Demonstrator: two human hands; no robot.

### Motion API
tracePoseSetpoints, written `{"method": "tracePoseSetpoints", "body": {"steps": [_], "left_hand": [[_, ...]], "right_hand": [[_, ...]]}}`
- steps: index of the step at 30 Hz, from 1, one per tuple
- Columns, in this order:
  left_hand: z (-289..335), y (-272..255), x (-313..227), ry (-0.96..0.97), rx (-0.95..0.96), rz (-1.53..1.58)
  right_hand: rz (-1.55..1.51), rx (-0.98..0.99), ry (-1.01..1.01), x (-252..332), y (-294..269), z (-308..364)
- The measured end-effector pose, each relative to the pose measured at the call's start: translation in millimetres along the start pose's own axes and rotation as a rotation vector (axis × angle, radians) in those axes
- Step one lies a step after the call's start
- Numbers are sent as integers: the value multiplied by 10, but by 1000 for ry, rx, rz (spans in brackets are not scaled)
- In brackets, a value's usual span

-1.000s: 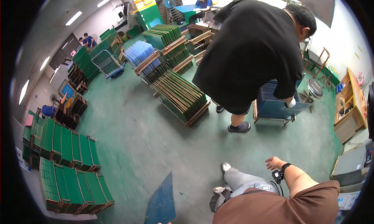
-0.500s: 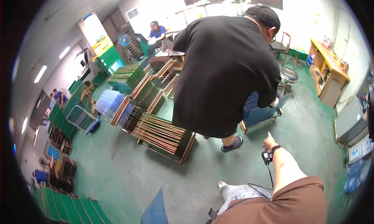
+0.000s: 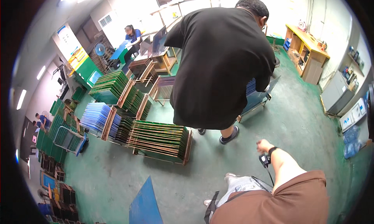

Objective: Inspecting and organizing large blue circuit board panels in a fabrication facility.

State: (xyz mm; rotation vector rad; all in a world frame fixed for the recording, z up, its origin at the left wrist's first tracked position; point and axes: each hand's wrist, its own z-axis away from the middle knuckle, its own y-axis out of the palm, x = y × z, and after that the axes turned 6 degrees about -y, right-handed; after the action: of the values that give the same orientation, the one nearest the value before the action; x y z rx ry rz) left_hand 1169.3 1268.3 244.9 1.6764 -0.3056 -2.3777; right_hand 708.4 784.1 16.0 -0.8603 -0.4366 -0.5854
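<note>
My right hand hangs above the green floor, its fingers curled in with nothing visible in them. A dark band circles that wrist, and a small black device with a cable sits at it. Below the view's lower edge my left hand is out of sight. A flat blue panel rises at the lower edge, left of my body; what supports it is hidden. In front of me a co-worker in a black shirt bends over a rack of blue panels, partly hidden by their body.
Racks of upright green panels and blue panels stand to the left, near a blue trolley. Farther back, a seated person handles a blue sheet. A yellow-topped bench, a grey cabinet and water bottles line the right.
My view has shifted, with the racks now farther left. My right hand's fingers have gone from pointing out to curled. More of the blue panel shows at the lower edge.
</note>
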Motion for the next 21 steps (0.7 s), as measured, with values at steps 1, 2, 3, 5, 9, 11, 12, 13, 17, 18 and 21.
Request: {"method": "tracePoseSetpoints", "body": {"steps": [1,2,3,5,9,11,12,13,17,18,21], "left_hand": [[-119,-6,-87,7,-12,-6],[-243,-16,-178,26,-28,-35],[-347,39,-243,24,-13,-66],[-499,95,-390,35,-7,-134],[-700,455,-671,70,2,-321],[-1166,323,-595,132,80,-350],[-1229,428,-617,93,105,-266],[-1229,567,-666,57,125,-181],[-1001,1145,-851,80,219,-148],[-975,1246,-869,52,217,-145],[-1432,1120,-679,-53,321,-15]], "right_hand": [[-130,42,131,139,212,224],[-117,74,195,344,391,497],[-188,48,282,234,516,662],[-233,60,355,362,726,1053],[-256,159,272,378,968,1397],[-315,115,235,456,974,1537],[-340,68,242,394,1011,1547],[-339,74,244,358,1043,1585],[-370,0,298,87,1156,1667],[-387,-6,308,-15,1198,1700],[-400,-17,358,-115,1299,1868]]}}
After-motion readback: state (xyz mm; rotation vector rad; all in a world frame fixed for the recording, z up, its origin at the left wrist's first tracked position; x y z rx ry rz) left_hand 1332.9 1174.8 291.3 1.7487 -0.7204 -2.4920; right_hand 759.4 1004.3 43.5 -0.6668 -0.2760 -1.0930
